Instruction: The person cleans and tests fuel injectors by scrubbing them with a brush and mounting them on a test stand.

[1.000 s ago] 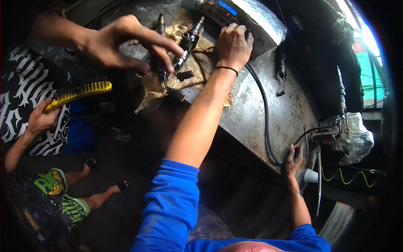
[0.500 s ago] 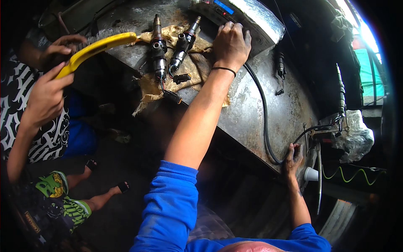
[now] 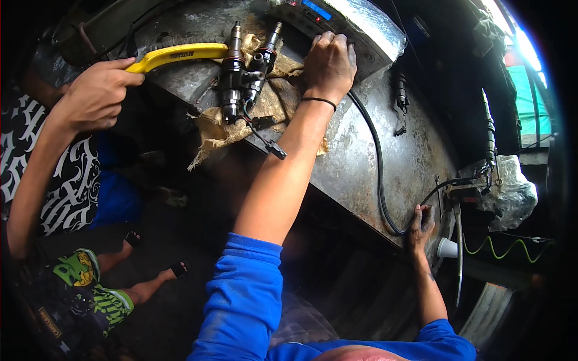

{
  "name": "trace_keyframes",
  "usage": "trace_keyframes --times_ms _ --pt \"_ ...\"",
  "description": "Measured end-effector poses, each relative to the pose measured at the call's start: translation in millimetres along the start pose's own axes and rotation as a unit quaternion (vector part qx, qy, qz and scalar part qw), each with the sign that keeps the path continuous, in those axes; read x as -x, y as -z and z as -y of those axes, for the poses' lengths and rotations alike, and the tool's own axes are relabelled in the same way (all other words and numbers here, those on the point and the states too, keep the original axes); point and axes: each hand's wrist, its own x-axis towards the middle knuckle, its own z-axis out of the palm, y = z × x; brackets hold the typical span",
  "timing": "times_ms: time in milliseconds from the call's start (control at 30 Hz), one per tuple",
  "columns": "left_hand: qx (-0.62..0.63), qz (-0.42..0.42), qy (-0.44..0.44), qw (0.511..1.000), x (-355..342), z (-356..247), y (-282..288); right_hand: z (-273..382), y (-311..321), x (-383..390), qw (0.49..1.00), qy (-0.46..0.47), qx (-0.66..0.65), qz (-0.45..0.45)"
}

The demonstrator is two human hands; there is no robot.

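My left hand is closed with bent fingers against the front panel of a boxy electronic device with a small blue screen. Whatever the fingertips grip there is hidden. At the bench's right corner, my right hand rests with fingers stretched out, beside a black cable running from the device. The cable leads to a slim injector standing upright at the right. Two fuel injectors with wired plugs lie on a tan cloth left of my left forearm.
A co-worker's hand at the left holds a yellow-handled brush against the injectors. Another injector lies on the metal bench. A clear plastic bag and a white cup are at the right.
The co-worker has brought the brush rightward onto the injectors, and one of the co-worker's hands has left it. The injectors and a plug have shifted right. My hands stay nearly in place.
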Motion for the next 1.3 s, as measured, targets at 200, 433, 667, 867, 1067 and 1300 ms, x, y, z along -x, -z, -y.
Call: trace_keyframes --times_ms 200,433,667,867,1067,1300 --pt "-0.01 0.003 -0.006 1.0 0 0 -1 3 -1 0 1.0 -0.004 -0.002 -0.002" --pt "-0.026 0.003 -0.023 0.999 0 -1 -2 3 -1 1 1.0 0.006 0.002 -0.008" --pt "-0.035 0.007 -0.018 0.999 1 0 -1 10 0 1 1.0 -0.018 0.003 0.014" --pt "-0.043 0.015 -0.003 0.999 3 -5 1 4 0 1 1.0 -0.005 -0.015 0.006" --pt "-0.038 0.022 0.001 0.999 2 -3 -1 0 -2 1 1.0 -0.006 -0.02 -0.008" --pt "-0.024 0.012 -0.022 0.999 2 -1 -4 5 -1 1 1.0 -0.002 0.0 -0.009"
